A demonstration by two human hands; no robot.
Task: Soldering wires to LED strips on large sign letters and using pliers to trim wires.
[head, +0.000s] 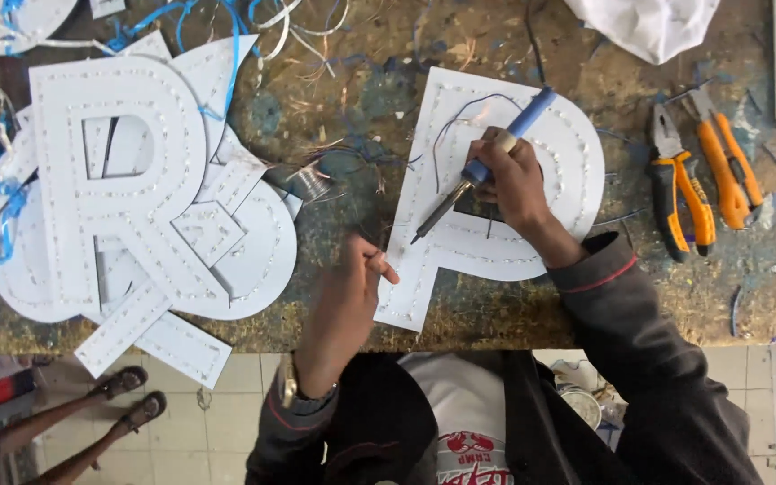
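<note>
My right hand [515, 175] grips the blue soldering iron [482, 162] like a pen, so its tip points down at the white letter [496, 242] lying flat on the bench [586, 305]. My left hand [352, 287] hovers beside the letter's stem with fingertips pinched together, maybe on thin wire; I cannot tell.

Letter panel [496, 242] lies mid-bench [343, 314] — stacked letters [127, 198] left, pliers [680, 193] right.

The right hand [515, 175] was curled in a closed, pen-like grip, wrist bent, forearm running back toward the bench's near edge in a dark sleeve. The left hand [357, 274] hovered at that edge, fingers loosely pinched together, a watch on its wrist.
</note>
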